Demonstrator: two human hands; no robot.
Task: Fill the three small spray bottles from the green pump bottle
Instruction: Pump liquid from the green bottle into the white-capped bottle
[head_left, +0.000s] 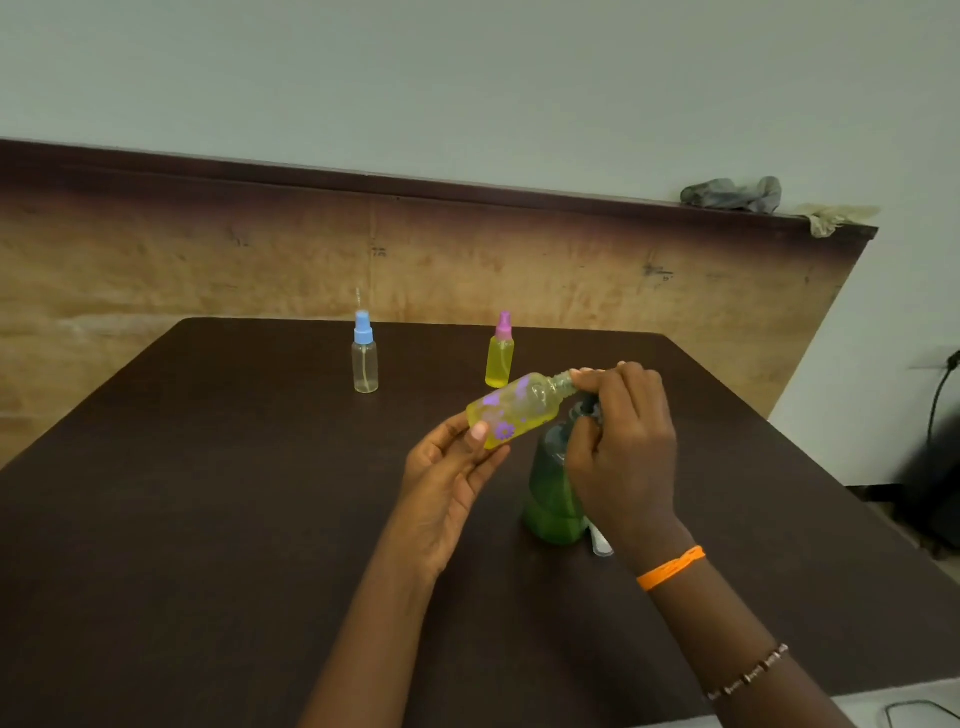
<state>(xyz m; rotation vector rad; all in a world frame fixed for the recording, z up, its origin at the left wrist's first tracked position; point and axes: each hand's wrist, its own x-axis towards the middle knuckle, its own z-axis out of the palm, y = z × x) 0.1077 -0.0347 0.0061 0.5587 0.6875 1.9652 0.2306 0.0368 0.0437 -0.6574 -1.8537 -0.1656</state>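
Head view. Left hand (451, 480) grips the base of the flowered spray bottle (511, 412), tilted, neck toward the right hand (621, 449), whose fingertips pinch at its uncapped neck. Under the right hand the green pump bottle (550, 493) stands on the counter (208, 519). Beyond the hands stand the pink-capped spray bottle (500, 352), yellow-filled, and, farther left, the blue-capped spray bottle (364, 354), clear.

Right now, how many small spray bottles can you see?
3. The blue-capped bottle stands at the back left of the table, the pink-capped bottle stands at the back centre, and the flowered bottle is held tilted in the left hand.
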